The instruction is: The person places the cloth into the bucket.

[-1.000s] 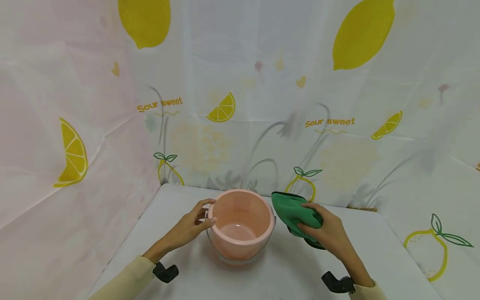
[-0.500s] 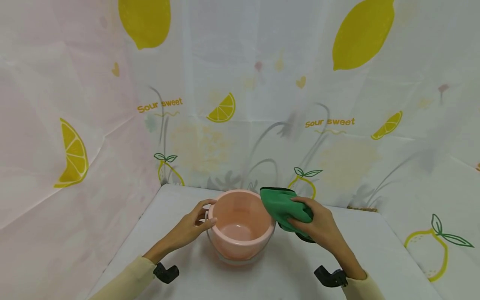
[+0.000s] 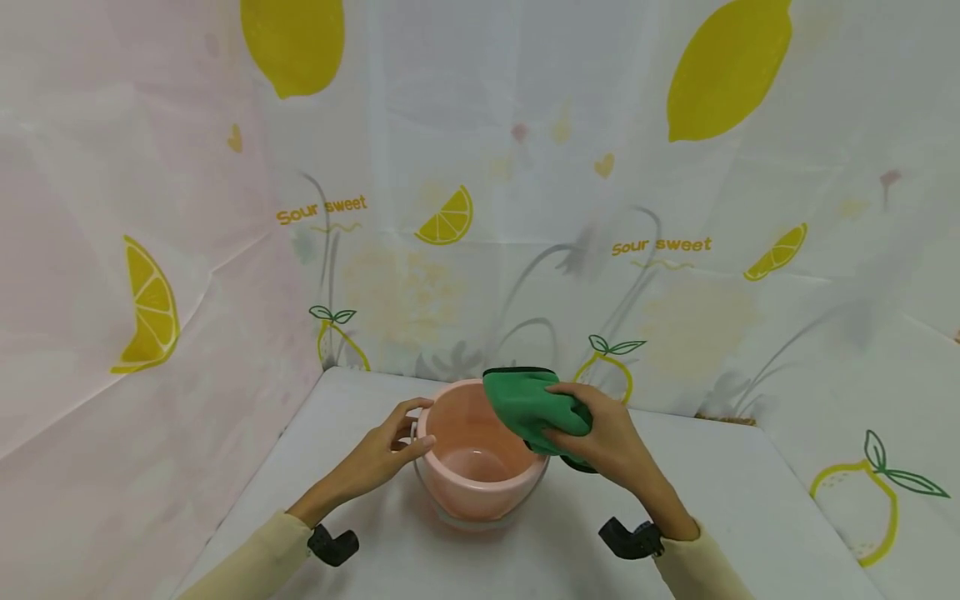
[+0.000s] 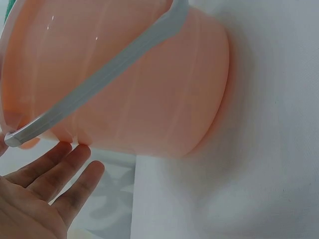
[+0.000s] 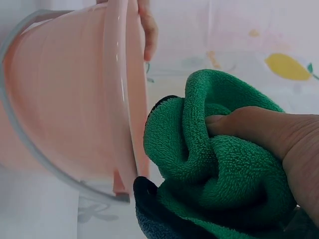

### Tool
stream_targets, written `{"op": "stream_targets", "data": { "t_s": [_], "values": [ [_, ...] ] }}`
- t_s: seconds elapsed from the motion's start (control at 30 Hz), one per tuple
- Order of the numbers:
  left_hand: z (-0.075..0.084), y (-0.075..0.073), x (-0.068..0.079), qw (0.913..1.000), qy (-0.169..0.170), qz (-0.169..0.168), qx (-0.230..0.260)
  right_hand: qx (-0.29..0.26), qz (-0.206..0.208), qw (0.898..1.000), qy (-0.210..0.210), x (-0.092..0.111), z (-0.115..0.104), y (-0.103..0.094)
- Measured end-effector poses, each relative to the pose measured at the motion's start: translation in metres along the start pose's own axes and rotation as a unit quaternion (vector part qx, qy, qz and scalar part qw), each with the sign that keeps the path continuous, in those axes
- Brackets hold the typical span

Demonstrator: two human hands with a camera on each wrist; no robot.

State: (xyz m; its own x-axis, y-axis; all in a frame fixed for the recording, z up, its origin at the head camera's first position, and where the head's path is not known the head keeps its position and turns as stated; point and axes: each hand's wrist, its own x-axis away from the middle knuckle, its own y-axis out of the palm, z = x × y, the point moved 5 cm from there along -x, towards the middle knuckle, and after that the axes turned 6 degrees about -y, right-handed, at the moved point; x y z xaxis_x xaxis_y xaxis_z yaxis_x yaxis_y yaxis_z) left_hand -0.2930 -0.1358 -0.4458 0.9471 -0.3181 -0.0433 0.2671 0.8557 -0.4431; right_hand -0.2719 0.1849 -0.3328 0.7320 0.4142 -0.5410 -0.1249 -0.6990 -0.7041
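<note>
A pink plastic bucket (image 3: pixel 480 498) stands upright on the white table, its grey handle (image 4: pixel 94 92) hanging down along the near side. My left hand (image 3: pixel 375 457) holds the bucket's left rim, thumb tip over the edge; the left wrist view has several fingertips (image 4: pixel 82 152) against the outer wall. Bunched in my right hand (image 3: pixel 618 437) is a green terry towel (image 3: pixel 528 408) with dark edging. The towel hangs over the right part of the bucket's opening and hides part of the rim. In the right wrist view my thumb (image 5: pixel 249 124) presses into the towel's folds.
The white tabletop (image 3: pixel 750 508) extends around the bucket. Behind and at both sides hang sheets (image 3: pixel 495 275) printed with lemons, close to the table's far edge. A black wrist camera (image 3: pixel 630 537) sits on my right wrist, another (image 3: pixel 333 546) on my left.
My right hand has carried the green towel leftward, from beside the bucket to over its right rim and opening. The left hand and bucket have stayed in place.
</note>
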Motion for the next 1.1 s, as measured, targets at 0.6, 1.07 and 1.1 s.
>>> {"op": "stream_targets", "data": {
  "t_s": [0.6,1.07,1.1],
  "values": [
    [-0.002,0.001,0.001,1.0000,0.004,0.006,0.003,-0.053,-0.045,0.997,-0.023,-0.026,-0.019,0.046],
    [-0.001,0.001,0.000,0.9999,0.013,-0.001,-0.004,-0.024,-0.123,0.991,-0.043,-0.030,-0.019,0.078],
    [-0.001,0.000,0.000,0.9999,0.014,-0.002,-0.005,-0.022,-0.127,0.991,-0.045,-0.030,-0.020,0.080]
  ]
}}
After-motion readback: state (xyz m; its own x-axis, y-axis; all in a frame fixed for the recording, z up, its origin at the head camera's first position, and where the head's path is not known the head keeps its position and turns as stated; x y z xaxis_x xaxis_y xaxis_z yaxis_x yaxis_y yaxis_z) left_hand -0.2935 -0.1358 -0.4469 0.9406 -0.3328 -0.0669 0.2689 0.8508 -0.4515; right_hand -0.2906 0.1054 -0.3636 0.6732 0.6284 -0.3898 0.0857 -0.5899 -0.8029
